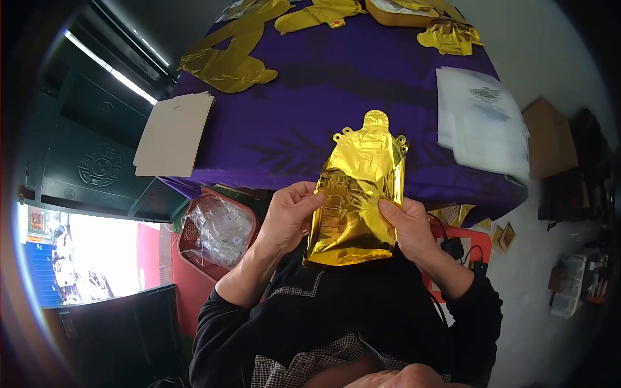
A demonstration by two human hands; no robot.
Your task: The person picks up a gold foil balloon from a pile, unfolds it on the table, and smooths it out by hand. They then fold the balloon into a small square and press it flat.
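Pouch (359,194) of gold foil, just one, pinched by left hand (291,213) and right hand (407,226).

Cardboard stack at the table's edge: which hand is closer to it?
Left. The left hand pinches the gold foil piece on the side facing the cardboard stack. The right hand pinches the foil's opposite side, farther from the stack.
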